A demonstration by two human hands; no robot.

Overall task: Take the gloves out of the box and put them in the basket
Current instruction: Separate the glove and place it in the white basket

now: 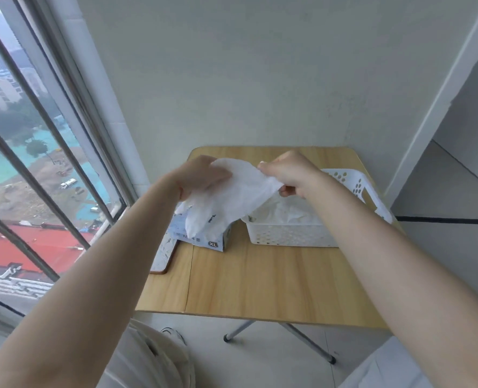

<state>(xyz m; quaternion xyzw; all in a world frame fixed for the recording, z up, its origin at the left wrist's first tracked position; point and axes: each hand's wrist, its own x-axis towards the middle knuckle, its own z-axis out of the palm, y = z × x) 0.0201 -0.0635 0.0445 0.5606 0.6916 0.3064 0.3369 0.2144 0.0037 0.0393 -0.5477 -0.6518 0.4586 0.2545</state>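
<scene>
left hand (201, 175) + right hand (288, 172) — grip glove (232, 197); above box (204, 238) | basket (288, 235) beside

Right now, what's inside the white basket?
Crumpled white gloves lie in the basket. The right hand and forearm cover its middle and far part, so the rest of what it holds cannot be seen.

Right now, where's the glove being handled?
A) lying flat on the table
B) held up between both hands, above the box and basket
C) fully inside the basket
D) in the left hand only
B: the left hand and right hand each grip an end of the white glove, stretched in the air over the box and basket.
</scene>
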